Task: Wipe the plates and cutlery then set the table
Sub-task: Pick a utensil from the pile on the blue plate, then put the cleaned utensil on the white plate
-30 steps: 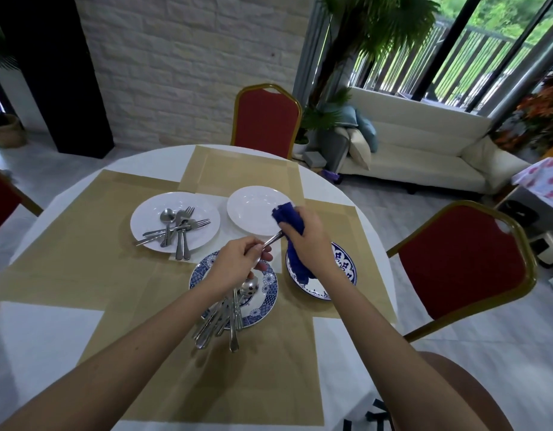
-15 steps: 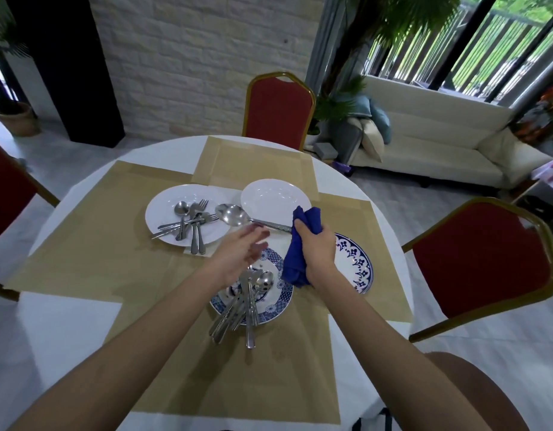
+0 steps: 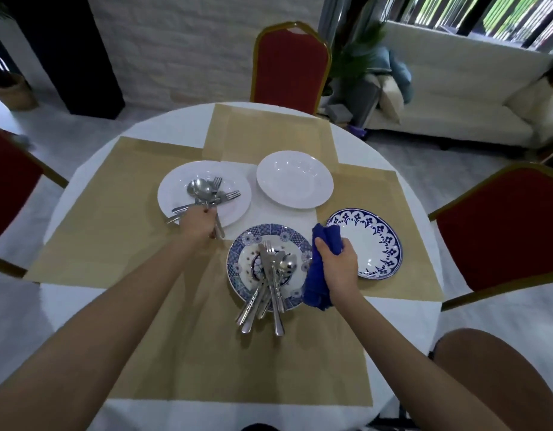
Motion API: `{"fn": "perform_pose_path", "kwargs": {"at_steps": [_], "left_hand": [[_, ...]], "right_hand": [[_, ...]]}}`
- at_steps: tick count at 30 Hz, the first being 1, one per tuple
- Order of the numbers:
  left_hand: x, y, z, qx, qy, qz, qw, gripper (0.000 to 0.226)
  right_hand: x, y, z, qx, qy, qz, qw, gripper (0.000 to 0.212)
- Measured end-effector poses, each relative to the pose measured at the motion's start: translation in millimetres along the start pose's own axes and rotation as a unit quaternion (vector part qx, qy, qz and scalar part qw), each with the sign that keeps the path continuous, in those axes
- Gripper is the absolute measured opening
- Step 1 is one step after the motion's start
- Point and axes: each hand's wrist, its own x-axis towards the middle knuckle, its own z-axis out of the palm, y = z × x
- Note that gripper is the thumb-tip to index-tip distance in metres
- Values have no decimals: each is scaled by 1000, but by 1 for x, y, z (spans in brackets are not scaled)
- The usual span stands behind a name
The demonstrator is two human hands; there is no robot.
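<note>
My left hand (image 3: 196,224) rests at the near edge of a white plate (image 3: 175,185), closed on the handle of a spoon (image 3: 200,188) that lies among several forks and spoons on that plate. My right hand (image 3: 338,266) grips a bunched blue cloth (image 3: 316,289) between two blue-patterned plates. The nearer patterned plate (image 3: 242,242) holds a pile of cutlery (image 3: 269,284) whose handles stick out over its near rim. The other patterned plate (image 3: 373,241), to the right, has nothing on it. Behind them sits a bare white plate (image 3: 295,178).
Everything sits on tan placemats (image 3: 119,213) on a round table with a white cloth (image 3: 85,163). Red chairs stand at the far side (image 3: 289,63), the right (image 3: 505,228) and the left (image 3: 7,181). My knee (image 3: 493,377) shows at the lower right.
My left hand carried the wiped spoon leftward from beside the cloth to the left white plate. My right hand, still holding the cloth, dropped down between the two patterned plates.
</note>
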Motion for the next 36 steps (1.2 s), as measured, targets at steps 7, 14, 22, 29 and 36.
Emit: {"fn": "perform_pose_path", "kwargs": {"at_steps": [7,14,22,29,36], "left_hand": [[45,-22,-5,173,38,62,982,33],[44,-18,2,150,79,56,984,30],[-25,-10,42,222,101,230,942,28],[-118,-8,89,233,-85,260,933,43],[-148,-30,106,308,-76,188,930,69]], "right_hand": [[-4,20,-9,-126,-6,-14,992,22],[-8,31,-17,-74,7,10,997,21],[1,34,-31,-82,-36,42,995,19],[5,29,-33,-54,-66,81,993,5],[-3,44,-27,-10,-95,112,989,14]]}}
